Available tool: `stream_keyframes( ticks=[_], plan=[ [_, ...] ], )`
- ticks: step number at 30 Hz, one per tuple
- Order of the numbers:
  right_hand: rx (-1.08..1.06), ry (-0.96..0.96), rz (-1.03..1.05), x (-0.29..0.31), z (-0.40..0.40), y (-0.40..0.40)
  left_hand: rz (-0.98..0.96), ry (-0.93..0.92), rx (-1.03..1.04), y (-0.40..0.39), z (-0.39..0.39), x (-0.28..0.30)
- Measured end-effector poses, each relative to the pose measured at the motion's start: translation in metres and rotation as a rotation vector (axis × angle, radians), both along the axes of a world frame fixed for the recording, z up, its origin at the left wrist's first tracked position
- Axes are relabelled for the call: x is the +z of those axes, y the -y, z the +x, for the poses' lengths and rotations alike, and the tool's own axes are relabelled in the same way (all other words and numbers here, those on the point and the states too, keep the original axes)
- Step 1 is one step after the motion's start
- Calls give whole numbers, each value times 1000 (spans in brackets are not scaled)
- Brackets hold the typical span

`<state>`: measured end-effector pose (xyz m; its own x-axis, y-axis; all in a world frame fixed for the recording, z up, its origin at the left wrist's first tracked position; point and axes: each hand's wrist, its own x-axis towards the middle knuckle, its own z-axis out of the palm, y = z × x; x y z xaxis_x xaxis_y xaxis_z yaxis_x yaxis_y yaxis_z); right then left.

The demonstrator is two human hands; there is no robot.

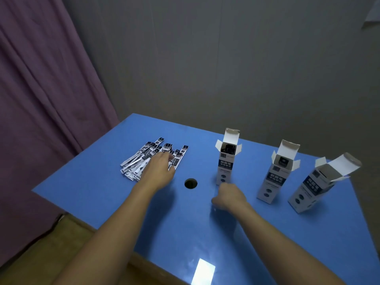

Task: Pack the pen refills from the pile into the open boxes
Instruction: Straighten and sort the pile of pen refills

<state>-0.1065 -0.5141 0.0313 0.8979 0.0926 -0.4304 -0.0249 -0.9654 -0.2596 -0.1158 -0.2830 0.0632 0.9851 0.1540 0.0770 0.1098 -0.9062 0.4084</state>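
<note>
A pile of pen refills (144,159) in black-and-white sleeves lies on the far left of the blue table (185,223). My left hand (159,168) lies over the pile's right side, fingers reaching onto the refills; whether it grips one I cannot tell. Three tall white-and-black boxes stand upright with top flaps open: the left box (225,163), the middle box (274,177) and the right box (314,186). Dark refill ends show inside the left and middle boxes. My right hand (229,196) rests on the table at the foot of the left box, fingers curled under.
A round hole (190,183) opens in the table between my hands. A purple curtain (41,89) hangs at the left and a grey wall stands behind. The table's left edge runs close by the pile. A bright reflection (203,271) lies on the near tabletop.
</note>
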Motion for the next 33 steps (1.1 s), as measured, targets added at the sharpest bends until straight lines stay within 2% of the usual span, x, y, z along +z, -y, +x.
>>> stream_keyframes(
  ticks=[7,12,22,33],
  plan=[
    [291,325,41,17,6,-53,235,-33,118,-43,-32,0],
    [371,379,1,26,9,-96,404,-25,140,-92,-56,7],
    [434,400,-32,25,-10,-216,387,-33,132,-194,-96,1],
    [349,458,-51,23,-23,-345,416,-4,12,-309,-107,3]
  ],
)
